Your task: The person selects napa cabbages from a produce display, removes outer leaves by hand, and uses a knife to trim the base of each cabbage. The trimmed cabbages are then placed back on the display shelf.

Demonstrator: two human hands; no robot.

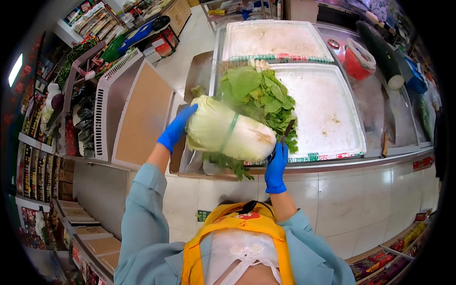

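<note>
A large napa cabbage [228, 131] with a green band around its middle is held up over the table's near left corner. My left hand [178, 124], in a blue glove, grips its leafy end. Beside the pale stem end is my right hand [276, 169], also gloved in blue, closed around a small knife [288, 131] whose blade points away from me. Whether the right fingers also bear the cabbage's weight cannot be told. Leafy greens [262, 92] lie behind the cabbage, their white root ends towards the far side. More green leaves [229, 164] hang below it.
Two white foam boards [320, 107] cover the table. At the right are a red tub [359, 62], a tape roll [333, 43], a cut winter melon [383, 53] and a wooden-handled knife [385, 144]. A cardboard box [199, 69] stands left, near vegetable racks [103, 107].
</note>
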